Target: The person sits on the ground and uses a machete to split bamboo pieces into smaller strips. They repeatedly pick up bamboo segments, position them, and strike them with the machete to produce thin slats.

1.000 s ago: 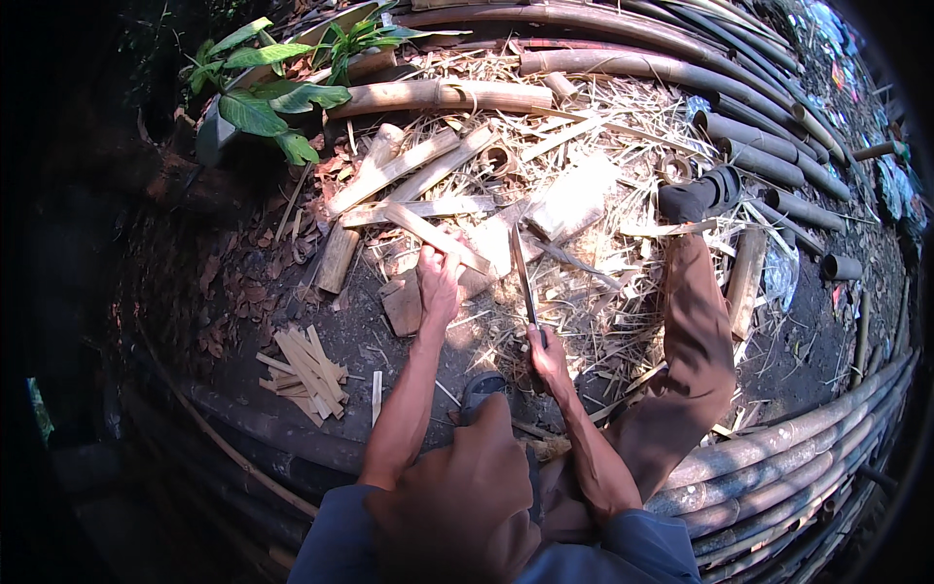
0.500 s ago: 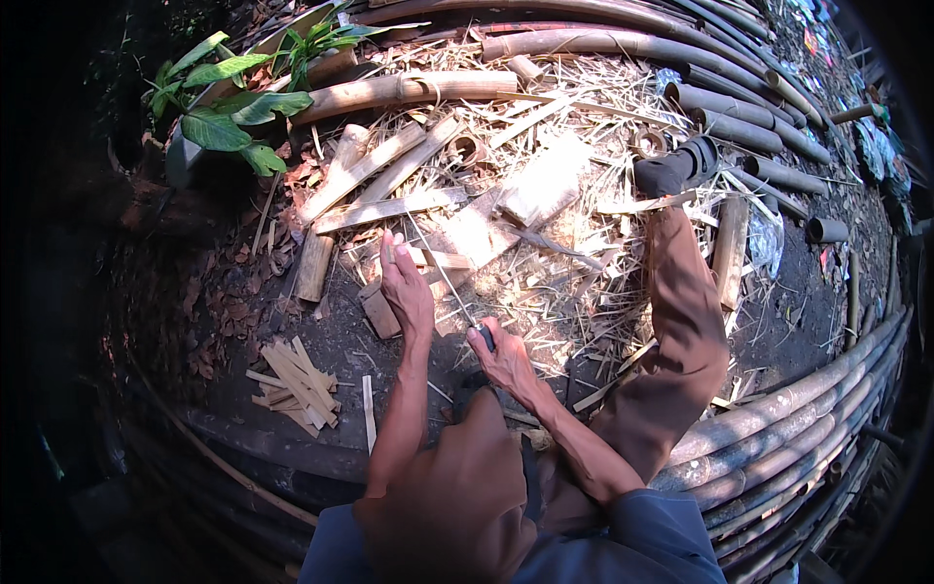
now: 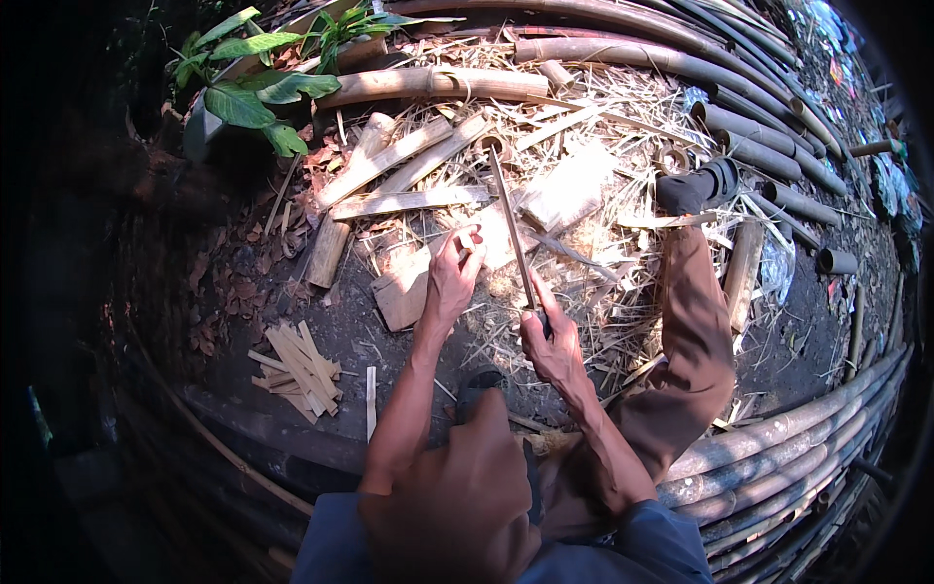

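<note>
Fingers (image 3: 547,294) of right hand (image 3: 556,350) grip knife (image 3: 513,229); now swung rightward

Head-worn left fisheye; looks down and slightly ahead; forearms (image 3: 409,404) close, fingers (image 3: 546,296) farther off.

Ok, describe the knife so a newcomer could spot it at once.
From the brown trouser leg at right, go left to the right hand. The knife juts up the picture from it: long, thin and dark, unlike the pale, broad block beside it.
</note>
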`<state>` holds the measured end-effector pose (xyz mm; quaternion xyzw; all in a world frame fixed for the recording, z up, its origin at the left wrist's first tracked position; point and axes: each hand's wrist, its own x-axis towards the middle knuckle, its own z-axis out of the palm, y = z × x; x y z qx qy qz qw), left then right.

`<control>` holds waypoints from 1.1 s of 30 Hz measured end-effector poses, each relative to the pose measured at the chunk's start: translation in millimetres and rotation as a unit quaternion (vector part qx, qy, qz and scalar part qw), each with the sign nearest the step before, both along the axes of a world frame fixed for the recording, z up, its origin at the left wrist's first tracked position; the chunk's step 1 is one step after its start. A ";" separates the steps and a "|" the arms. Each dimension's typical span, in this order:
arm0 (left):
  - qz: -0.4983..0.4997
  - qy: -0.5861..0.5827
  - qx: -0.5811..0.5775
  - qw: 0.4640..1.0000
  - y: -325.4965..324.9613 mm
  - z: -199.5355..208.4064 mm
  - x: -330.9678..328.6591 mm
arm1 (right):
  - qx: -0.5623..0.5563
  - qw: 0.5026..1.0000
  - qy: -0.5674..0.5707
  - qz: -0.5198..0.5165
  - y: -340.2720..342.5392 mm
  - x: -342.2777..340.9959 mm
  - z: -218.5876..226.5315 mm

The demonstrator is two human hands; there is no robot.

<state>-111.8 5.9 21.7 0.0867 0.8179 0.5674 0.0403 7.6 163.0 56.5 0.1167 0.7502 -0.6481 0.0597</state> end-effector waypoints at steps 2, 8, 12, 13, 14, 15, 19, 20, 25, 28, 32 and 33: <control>-0.057 0.078 -0.037 0.995 2.2 9.2 1.5 | -0.052 0.999 -0.004 -0.003 -3.6 -8.6 7.5; -0.063 0.029 -0.016 0.997 5.9 0.6 13.2 | -0.223 0.973 -0.053 -0.014 -13.5 -29.5 33.4; -0.086 0.017 -0.040 0.995 5.2 1.7 12.5 | -0.242 0.962 -0.119 -0.034 -18.2 -27.8 27.7; -0.086 0.042 -0.042 0.994 2.0 -3.3 13.4 | -0.237 0.963 -0.126 -0.023 -18.9 -26.8 25.3; -0.088 0.067 -0.049 0.993 3.2 -0.8 13.8 | -0.247 0.960 -0.131 -0.029 -19.0 -26.8 26.2; -0.089 0.093 -0.056 0.990 5.0 1.8 14.7 | -0.256 0.956 -0.136 -0.035 -19.2 -27.1 28.5; -0.102 0.038 -0.016 0.994 8.3 9.7 16.1 | -0.271 0.950 -0.156 -0.022 -15.6 -27.0 28.6; -0.103 0.057 -0.023 0.993 7.6 7.8 15.5 | -0.270 0.950 -0.156 -0.022 -15.9 -27.0 29.1; -0.101 0.000 0.005 0.995 10.9 14.0 16.1 | -0.264 0.951 -0.157 -0.019 -14.9 -27.6 34.8; -0.100 0.083 0.010 0.991 9.8 10.7 16.9 | -0.247 0.957 -0.152 -0.015 -16.6 -27.5 31.9; -0.100 0.102 -0.031 0.989 6.1 0.0 15.6 | -0.240 0.961 -0.134 -0.038 -21.1 -27.6 30.2; -0.103 0.089 -0.037 0.990 5.5 -0.7 15.5 | -0.244 0.960 -0.131 -0.042 -22.5 -26.4 29.0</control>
